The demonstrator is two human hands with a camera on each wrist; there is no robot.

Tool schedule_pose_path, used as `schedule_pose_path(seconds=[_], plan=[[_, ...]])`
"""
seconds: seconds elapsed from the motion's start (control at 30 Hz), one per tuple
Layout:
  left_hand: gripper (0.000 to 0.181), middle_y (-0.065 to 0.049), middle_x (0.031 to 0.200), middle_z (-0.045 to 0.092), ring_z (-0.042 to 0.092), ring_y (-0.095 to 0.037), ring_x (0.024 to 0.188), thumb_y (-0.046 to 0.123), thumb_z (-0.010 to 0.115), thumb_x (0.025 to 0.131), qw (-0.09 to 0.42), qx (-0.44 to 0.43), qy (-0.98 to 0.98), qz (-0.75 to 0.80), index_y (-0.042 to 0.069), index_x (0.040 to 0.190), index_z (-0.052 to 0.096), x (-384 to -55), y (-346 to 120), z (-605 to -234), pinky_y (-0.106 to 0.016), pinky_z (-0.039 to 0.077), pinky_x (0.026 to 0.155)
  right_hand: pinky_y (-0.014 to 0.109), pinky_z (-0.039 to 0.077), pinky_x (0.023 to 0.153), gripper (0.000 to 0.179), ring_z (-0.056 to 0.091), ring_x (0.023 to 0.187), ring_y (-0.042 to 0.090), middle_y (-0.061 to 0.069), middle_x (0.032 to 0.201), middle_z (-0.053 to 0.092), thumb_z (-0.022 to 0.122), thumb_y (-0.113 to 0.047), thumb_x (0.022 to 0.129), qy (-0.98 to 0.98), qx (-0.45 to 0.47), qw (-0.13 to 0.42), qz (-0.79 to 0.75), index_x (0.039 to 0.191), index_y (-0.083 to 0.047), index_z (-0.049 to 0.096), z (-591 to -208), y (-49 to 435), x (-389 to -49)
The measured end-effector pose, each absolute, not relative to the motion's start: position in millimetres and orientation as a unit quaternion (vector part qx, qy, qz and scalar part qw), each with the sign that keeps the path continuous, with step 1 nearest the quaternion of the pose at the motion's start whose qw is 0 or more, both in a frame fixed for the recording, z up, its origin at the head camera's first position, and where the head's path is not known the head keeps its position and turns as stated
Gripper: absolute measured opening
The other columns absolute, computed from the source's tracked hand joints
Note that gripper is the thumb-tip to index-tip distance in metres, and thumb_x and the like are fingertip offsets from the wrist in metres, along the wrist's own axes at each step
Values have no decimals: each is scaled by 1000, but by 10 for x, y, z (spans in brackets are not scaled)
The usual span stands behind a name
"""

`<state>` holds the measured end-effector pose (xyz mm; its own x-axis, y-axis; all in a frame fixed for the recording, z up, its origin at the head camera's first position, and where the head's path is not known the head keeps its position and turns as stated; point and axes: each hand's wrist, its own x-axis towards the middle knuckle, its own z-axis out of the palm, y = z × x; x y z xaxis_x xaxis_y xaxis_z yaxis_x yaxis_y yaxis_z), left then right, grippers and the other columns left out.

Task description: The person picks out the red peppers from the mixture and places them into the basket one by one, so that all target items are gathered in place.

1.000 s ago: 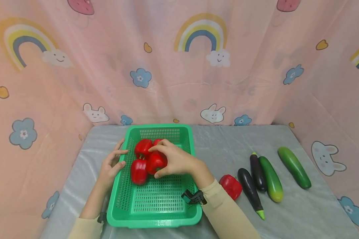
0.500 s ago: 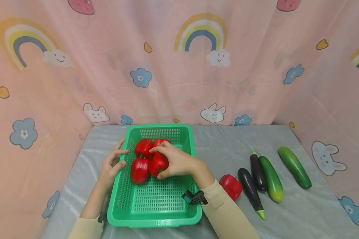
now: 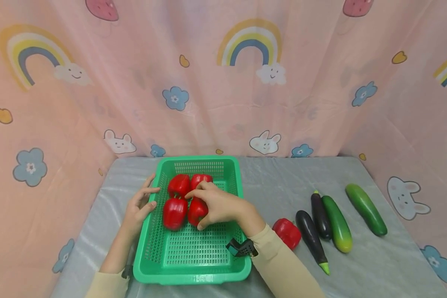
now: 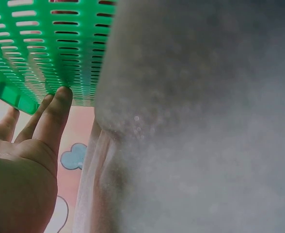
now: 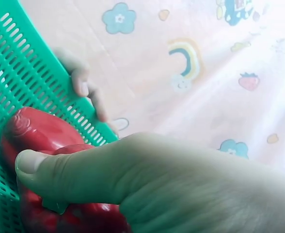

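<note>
A green perforated plastic basket (image 3: 191, 278) holds several red bell peppers. Inside it my right hand (image 3: 225, 207) grips one red bell pepper (image 3: 196, 212) from above, thumb on the near side and fingers at the far side. The right wrist view shows the thumb across this pepper's green stem. Touching or close by are a front-left pepper (image 3: 175, 213), a back-left pepper (image 3: 179, 185) and a back-right pepper (image 3: 202, 179). My left hand (image 3: 137, 210) rests against the basket's left side, fingertips at the rim; in the left wrist view straight fingers (image 4: 55, 116) touch the perforated wall.
Right of the basket, another red bell pepper (image 3: 287, 233) lies on the grey cloth-covered table (image 3: 272, 182). Beyond it lie two dark eggplants (image 3: 312, 236) and two green cucumber-like vegetables (image 3: 366, 209). A pink patterned curtain (image 3: 208, 124) closes off the back and sides.
My right hand has shifted the gripped pepper slightly right and toward me, beside the front-left pepper. The back-right pepper shows more. The left hand has stayed at the rim.
</note>
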<state>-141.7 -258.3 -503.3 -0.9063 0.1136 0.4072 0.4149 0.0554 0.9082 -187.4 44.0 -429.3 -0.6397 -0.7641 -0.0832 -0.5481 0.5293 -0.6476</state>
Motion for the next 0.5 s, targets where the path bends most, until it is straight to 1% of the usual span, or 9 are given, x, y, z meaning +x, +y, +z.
schedule_pose_path(seconds=[0.2,0.33,0.5], plan=[[34,-24,176,29,41,-14,154,-13,56,99,115,-183,-717,-663,-19,132,58,-1417,-2581,-5036,-25,50,82,32,57,93,86,48,127,18,-2,132,53,101,-30,77,865,-385,177,-268,153,-20,61,-4296,416,-1864],[34,-26,176,29,41,-13,155,-13,56,99,115,-184,-716,-663,-19,132,58,-1409,-2577,-5027,-25,49,83,33,57,95,88,49,127,18,0,133,54,102,-31,76,871,-388,169,-249,153,-19,61,-4311,398,-1855],[35,-25,176,28,39,-12,155,-13,55,99,113,-179,-717,-664,-20,133,57,-1407,-2578,-5015,-25,48,93,32,56,96,90,49,129,19,2,136,56,103,-34,76,875,-394,159,-232,154,-18,61,-4327,362,-1840]])
